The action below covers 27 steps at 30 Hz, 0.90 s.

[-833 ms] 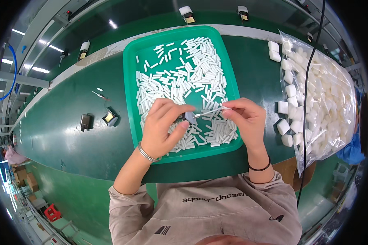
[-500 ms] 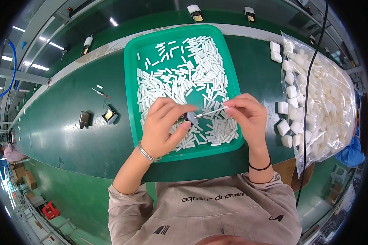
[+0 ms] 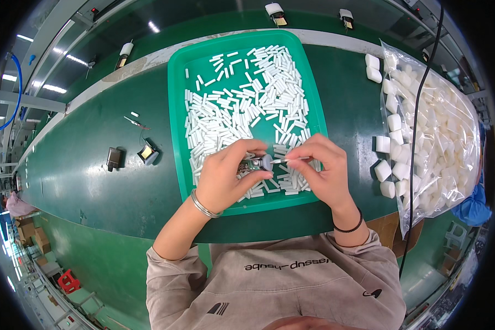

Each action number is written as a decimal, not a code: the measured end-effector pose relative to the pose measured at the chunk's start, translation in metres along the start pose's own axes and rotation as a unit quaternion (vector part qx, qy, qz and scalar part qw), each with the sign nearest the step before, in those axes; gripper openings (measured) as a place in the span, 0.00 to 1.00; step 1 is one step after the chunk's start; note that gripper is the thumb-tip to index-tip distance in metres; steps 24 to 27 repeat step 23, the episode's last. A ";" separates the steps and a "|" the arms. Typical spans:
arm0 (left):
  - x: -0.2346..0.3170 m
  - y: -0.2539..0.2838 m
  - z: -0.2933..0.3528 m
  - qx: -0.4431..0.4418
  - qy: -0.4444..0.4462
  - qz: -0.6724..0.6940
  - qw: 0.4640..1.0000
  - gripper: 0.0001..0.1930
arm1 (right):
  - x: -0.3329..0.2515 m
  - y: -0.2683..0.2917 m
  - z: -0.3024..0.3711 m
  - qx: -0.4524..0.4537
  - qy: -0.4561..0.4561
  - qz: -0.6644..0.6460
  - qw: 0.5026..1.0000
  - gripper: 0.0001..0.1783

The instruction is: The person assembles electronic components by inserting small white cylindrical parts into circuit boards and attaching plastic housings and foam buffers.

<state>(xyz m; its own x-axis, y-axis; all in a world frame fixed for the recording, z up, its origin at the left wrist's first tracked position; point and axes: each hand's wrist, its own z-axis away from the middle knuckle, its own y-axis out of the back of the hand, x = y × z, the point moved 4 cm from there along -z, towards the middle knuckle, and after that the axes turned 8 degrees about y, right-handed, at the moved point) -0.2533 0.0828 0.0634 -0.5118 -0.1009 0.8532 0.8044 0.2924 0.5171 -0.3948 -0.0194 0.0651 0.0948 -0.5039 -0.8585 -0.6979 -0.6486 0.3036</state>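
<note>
Head view, my left hand (image 3: 225, 179) pinching a small part (image 3: 257, 164), my right hand (image 3: 319, 170) pinching a thin pin (image 3: 283, 160), over the tray's (image 3: 176, 137) near edge.

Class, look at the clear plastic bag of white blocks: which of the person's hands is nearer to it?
Right. The right hand is over the green tray's right side, towards the plastic bag; the left hand is further left, beyond it.

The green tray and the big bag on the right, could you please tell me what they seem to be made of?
The green tray looks like moulded plastic: uniform colour, rounded rim, slight sheen. The bag seems thin clear plastic film: it wrinkles, glints, and shows the white blocks inside.
</note>
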 end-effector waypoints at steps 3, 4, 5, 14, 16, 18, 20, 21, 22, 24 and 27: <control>0.002 0.003 0.000 0.031 -0.051 0.008 0.998 0.20 | 0.003 -0.001 0.002 -0.016 0.024 0.011 1.000 0.08; 0.005 0.005 0.000 0.042 -0.076 0.009 0.996 0.19 | 0.002 -0.001 0.002 -0.028 0.049 0.037 0.998 0.09; 0.006 0.006 0.001 0.042 -0.076 0.010 0.996 0.19 | 0.002 -0.002 0.001 -0.028 0.049 0.037 0.998 0.09; -0.011 0.010 0.002 -0.055 0.120 0.163 0.978 0.18 | -0.022 -0.011 0.002 -0.036 0.283 0.166 0.944 0.14; -0.011 0.009 0.002 -0.087 0.136 0.156 0.974 0.18 | -0.022 -0.011 0.003 -0.055 0.292 0.171 0.939 0.13; -0.008 0.009 0.001 -0.109 0.149 0.150 0.971 0.18 | -0.020 -0.011 0.006 -0.067 0.305 0.185 0.932 0.13; -0.008 0.007 0.000 -0.132 0.161 0.143 0.968 0.18 | -0.019 -0.012 0.009 -0.079 0.316 0.201 0.924 0.13; -0.009 0.006 0.000 -0.138 0.159 0.145 0.967 0.18 | -0.020 -0.012 0.010 -0.074 0.320 0.206 0.922 0.13; -0.010 0.004 0.001 -0.144 0.158 0.148 0.966 0.18 | -0.021 -0.013 0.011 -0.069 0.323 0.211 0.920 0.13; -0.011 0.004 0.001 -0.124 0.118 0.138 0.975 0.19 | -0.022 -0.013 0.013 -0.070 0.318 0.222 0.919 0.13; -0.011 0.004 0.001 -0.124 0.118 0.138 0.975 0.19 | -0.022 -0.013 0.013 -0.070 0.318 0.222 0.919 0.13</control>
